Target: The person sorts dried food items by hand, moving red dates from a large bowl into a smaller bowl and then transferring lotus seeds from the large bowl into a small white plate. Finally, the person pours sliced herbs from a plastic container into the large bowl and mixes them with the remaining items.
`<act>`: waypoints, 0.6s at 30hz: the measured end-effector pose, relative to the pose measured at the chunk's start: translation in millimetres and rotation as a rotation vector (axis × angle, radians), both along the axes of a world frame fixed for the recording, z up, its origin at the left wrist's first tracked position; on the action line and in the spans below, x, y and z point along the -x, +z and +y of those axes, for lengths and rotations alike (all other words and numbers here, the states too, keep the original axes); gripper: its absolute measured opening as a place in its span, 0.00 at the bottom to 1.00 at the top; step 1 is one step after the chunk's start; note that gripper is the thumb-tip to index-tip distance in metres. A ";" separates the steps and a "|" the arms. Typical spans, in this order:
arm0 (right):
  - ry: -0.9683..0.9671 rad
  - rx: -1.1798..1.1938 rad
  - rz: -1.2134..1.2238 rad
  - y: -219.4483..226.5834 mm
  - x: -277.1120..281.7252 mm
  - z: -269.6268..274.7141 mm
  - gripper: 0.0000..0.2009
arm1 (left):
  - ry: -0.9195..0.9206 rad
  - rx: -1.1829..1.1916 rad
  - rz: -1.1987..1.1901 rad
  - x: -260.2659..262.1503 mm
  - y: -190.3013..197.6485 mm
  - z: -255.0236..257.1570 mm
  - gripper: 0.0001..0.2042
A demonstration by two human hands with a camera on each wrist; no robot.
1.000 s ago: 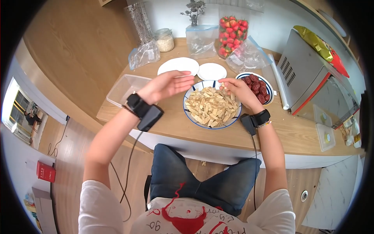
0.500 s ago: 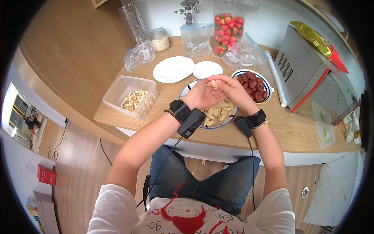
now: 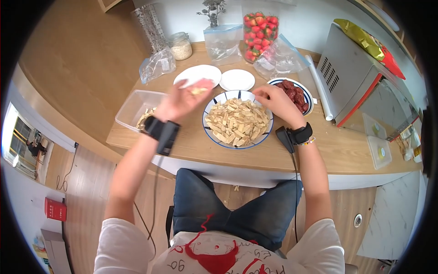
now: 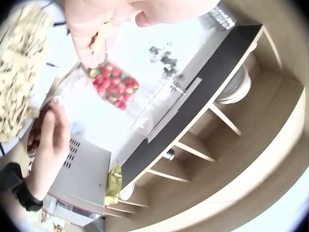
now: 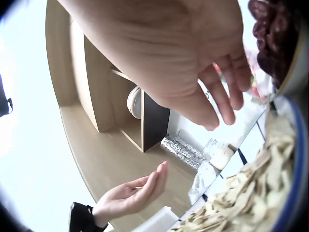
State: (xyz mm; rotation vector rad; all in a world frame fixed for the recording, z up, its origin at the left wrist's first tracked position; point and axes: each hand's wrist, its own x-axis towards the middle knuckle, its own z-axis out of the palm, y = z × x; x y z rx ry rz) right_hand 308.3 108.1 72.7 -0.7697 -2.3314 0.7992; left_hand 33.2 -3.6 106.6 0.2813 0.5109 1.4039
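My left hand (image 3: 185,98) is raised left of the blue-rimmed bowl (image 3: 221,98), palm up and cupped. A few pale dried root slices (image 4: 100,37) lie in it, with its fingers bent around them. The bowl is heaped with more of these slices (image 3: 237,121). Over the bowl's right rim hovers my right hand (image 3: 279,101), fingers loosely bent and pointing down in the right wrist view, with nothing visible between them. A clear plastic box (image 3: 124,112) holding some slices stands at the left, partly hidden by my left wrist.
White plates (image 3: 194,74) and a smaller white plate (image 3: 237,81) lie behind the bowl. A bowl of red dates (image 3: 295,93) sits at the right. Farther back are a bag of strawberries (image 3: 261,34), plastic bags (image 3: 157,66) and a jar (image 3: 180,47). An oven (image 3: 351,86) stands at the right.
My left hand came over the bowl beside the right hand, then moved back left towards the box with slices in its palm. The right hand, which pinched pieces above that palm, is back at the bowl's right rim.
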 end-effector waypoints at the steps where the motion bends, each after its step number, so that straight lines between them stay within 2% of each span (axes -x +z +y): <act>1: -0.009 -0.056 -0.047 -1.1 -2.3 -0.5 0.11 | 0.077 0.013 0.069 14.1 8.0 -9.2 0.24; 3: -0.024 -0.169 -0.136 -3.9 -4.4 -3.5 0.12 | 0.222 0.039 0.232 44.2 18.1 -25.6 0.21; 7: 0.063 -0.191 -0.224 -10.6 -8.0 -3.3 0.13 | 0.413 0.139 0.572 109.2 12.0 -51.5 0.17; 10: 0.087 -0.114 -0.239 -11.4 -6.1 -1.3 0.15 | 0.366 0.190 0.774 146.7 -3.0 -63.9 0.18; 13: 0.121 -0.025 -0.181 -9.0 -0.7 -8.8 0.15 | 0.369 0.310 0.929 142.7 -0.8 -70.7 0.18; 16: 0.224 -0.052 -0.191 -1.3 -1.4 -14.5 0.16 | 0.327 0.264 0.972 138.9 0.9 -71.2 0.19; 18: 0.263 -0.134 -0.173 -11.5 -2.2 -7.6 0.16 | 0.323 0.187 0.961 130.8 1.1 -67.9 0.19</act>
